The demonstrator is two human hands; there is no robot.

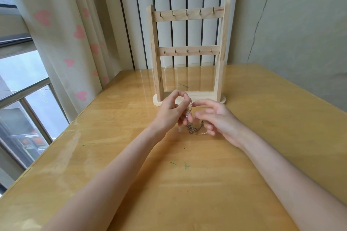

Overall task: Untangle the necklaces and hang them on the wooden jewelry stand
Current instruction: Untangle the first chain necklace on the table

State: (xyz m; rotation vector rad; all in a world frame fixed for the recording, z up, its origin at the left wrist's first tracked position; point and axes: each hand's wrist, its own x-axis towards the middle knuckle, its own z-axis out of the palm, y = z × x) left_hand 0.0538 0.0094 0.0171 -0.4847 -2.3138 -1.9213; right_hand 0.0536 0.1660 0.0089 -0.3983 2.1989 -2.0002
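**Necklaces held before the stand**

A wooden bench (187, 184) is carrying the jewelry stand (188, 52). The left hand (169, 112) is pinching the tangled necklaces (191, 125) above the bench, while the right hand (217, 118) is pinching a thin strand.

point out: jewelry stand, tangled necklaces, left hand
jewelry stand (187, 17): head view, on its top bar between hooks.
tangled necklaces (189, 116): head view, on the chain hanging below the fingers.
left hand (169, 112): head view, on the back of the hand.
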